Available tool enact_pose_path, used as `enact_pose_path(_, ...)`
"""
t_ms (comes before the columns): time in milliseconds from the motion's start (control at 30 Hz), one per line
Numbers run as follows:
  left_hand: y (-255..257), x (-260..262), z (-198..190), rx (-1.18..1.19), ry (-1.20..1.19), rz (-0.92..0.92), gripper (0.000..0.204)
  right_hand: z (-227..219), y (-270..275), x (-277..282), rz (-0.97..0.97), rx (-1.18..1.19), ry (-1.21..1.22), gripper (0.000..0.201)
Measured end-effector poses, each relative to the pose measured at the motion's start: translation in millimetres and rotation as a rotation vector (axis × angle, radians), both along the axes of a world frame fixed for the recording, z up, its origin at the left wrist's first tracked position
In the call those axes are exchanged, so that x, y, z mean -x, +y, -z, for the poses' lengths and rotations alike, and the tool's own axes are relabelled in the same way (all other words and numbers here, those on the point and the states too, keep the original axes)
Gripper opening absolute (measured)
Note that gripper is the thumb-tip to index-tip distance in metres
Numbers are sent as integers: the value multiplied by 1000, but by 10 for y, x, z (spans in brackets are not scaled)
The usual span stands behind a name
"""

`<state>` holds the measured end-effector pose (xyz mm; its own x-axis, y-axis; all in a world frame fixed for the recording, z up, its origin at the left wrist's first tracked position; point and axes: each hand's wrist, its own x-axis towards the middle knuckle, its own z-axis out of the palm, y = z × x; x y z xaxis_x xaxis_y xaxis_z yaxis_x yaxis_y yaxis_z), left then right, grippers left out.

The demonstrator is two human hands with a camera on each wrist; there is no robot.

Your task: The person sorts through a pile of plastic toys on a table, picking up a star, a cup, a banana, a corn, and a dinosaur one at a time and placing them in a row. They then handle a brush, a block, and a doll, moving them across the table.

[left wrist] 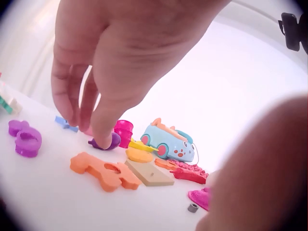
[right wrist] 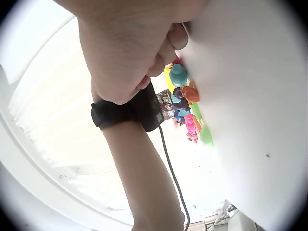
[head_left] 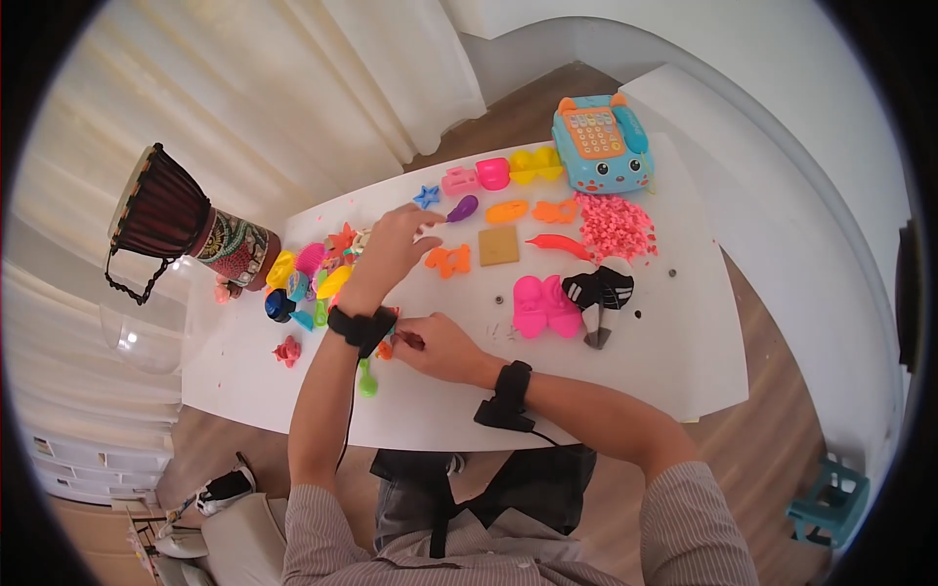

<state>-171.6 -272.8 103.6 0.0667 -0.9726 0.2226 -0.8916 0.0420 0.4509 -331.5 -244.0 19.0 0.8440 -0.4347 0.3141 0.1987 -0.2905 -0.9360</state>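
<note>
My left hand (head_left: 394, 249) reaches over the table, thumb and fingers apart, its fingertips just beside a purple eggplant-shaped toy (head_left: 463, 208). In the left wrist view, the thumb of that hand (left wrist: 122, 57) overlaps the purple toy (left wrist: 113, 141), which lies on the white surface; contact is unclear. My right hand (head_left: 445, 350) rests on the table near the front edge with loosely curled fingers, right of a small orange toy (head_left: 384, 350). The right wrist view shows the hand (right wrist: 127, 55) with folded fingers and no visible object; its index fingertip is hidden.
Colourful toys, including a yellow one (head_left: 333, 283), crowd the left side by a drum (head_left: 234, 244). Behind and right are an orange mould (head_left: 448, 261), a tan square (head_left: 498, 246), a red pepper-shaped toy (head_left: 559, 245), pink moulds (head_left: 543, 308), pink bits (head_left: 616, 228) and a toy telephone (head_left: 603, 146).
</note>
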Motion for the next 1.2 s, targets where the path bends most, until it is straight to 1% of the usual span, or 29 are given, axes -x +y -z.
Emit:
enact_pose_path(33, -101, 32, -58, 1, 1, 0, 28, 19, 5, -12, 11, 0, -18, 22)
enact_pose_path(100, -337, 134, -135, 16, 17, 185, 34, 26, 6, -8, -22, 49, 16, 23)
enact_pose_path(167, -548, 247, -77, 22, -14, 211, 36, 40, 11, 3, -54, 97, 51, 25)
enact_pose_path(233, -692, 370, 11, 26, -47, 233, 37, 55, 25, -1, -37, 114, -15, 19)
enact_pose_path(300, -802, 469, 114, 60, -313, 190, 37, 58, 26, -11, -36, 100, -11, 19)
enact_pose_path(367, -896, 427, 220, 42, -321, 193, 36, 25, 20, -4, -33, 87, -9, 18)
enact_pose_path(400, -935, 406, 274, 23, -331, 196, 36, 9, 22, 5, -42, 59, 31, 22)
enact_pose_path(433, -944, 386, 301, 23, -332, 198, 36, -1, 24, 9, -52, 30, 70, 27)
enact_pose_path(500, -936, 310, 339, -33, -316, 182, 32, 15, 19, -1, -52, 42, 70, 27)
enact_pose_path(533, -911, 315, 281, -34, -317, 183, 32, 13, 19, -3, -53, 55, 72, 27)
enact_pose_path(600, -834, 312, 166, -167, -330, 101, 26, 17, 19, 4, -41, 82, 64, 27)
enact_pose_path(633, -780, 291, 155, -169, -332, 98, 26, 6, 23, 2, -30, 109, 55, 27)
enact_pose_path(700, -669, 256, 132, -92, -339, 100, 24, -15, 18, 7, -45, 92, 68, 26)
enact_pose_path(833, -607, 148, 199, -148, -379, 71, 29, -10, 12, 14, -51, 100, 80, 25)
enact_pose_path(900, -535, 142, 244, -32, -397, 100, 37, -8, 10, 15, -54, 94, 83, 25)
enact_pose_path(933, -505, 201, 213, -33, -397, 101, 37, 2, 13, 9, -59, 86, 85, 24)
enact_pose_path(967, -483, 271, 188, 4, -345, 158, 40, 25, 21, -1, -58, 85, 84, 24)
enact_pose_path(1000, -464, 341, 164, 40, -292, 213, 44, 58, 33, -15, -32, 97, 29, 20)
enact_pose_path(1033, -443, 412, 148, 38, -292, 212, 44, 76, 49, -23, -7, 108, -27, 17)
enact_pose_path(1100, -415, 540, 108, -125, -229, 275, 48, 115, 60, -37, -6, 111, -35, 16)
enact_pose_path(1133, -412, 563, 97, -127, -226, 271, 48, 111, 62, -36, -2, 115, -45, 15)
enact_pose_path(1200, -419, 591, 59, -264, -238, 233, 48, 100, 54, -22, -17, 117, -15, 15)
